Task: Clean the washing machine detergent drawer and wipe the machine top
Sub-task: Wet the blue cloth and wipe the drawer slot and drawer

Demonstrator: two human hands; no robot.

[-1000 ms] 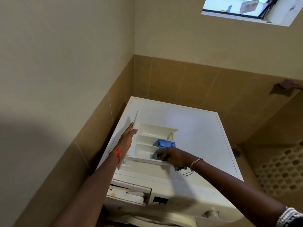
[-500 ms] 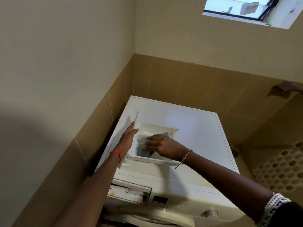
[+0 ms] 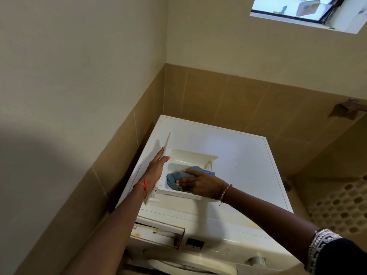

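My right hand (image 3: 200, 183) has slid nearer, fingers flat, pressing one blue-grey cloth (image 3: 177, 178) into the single drawer (image 3: 190, 155) on the machine top (image 3: 242, 153); my left hand (image 3: 156, 167), fingers straight, rests against its front.

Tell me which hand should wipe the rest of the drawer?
Probably the right hand: it presses the blue-grey cloth inside the detergent drawer. The left hand is occupied, bracing the drawer's front panel.
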